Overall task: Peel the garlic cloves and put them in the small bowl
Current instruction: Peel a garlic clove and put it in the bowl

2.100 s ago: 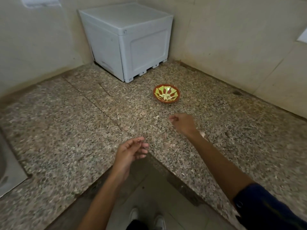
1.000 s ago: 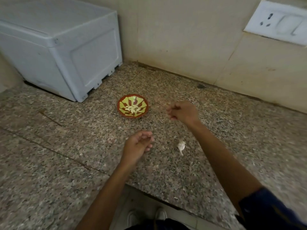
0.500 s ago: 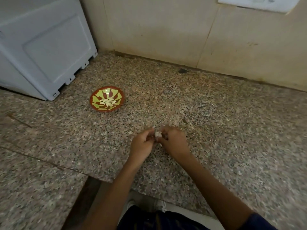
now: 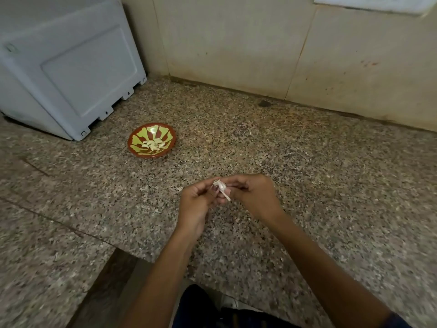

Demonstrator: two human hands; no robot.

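Observation:
A small red-brown bowl with a green-yellow pattern sits on the granite counter, left of centre, holding several pale peeled garlic cloves. Nearer to me, my left hand and my right hand meet above the counter. Their fingertips pinch a white piece of garlic with papery skin; a strip of skin hangs down from it. The bowl lies apart from the hands, up and to the left.
A large grey-white plastic box stands at the back left, close behind the bowl. A tiled wall runs along the back with a socket plate at top right. The counter's front edge and inner corner lie below my forearms.
A second ago my hands were apart and a garlic piece lay on the counter between them. They have closed together on it and lifted it, and my view has turned right.

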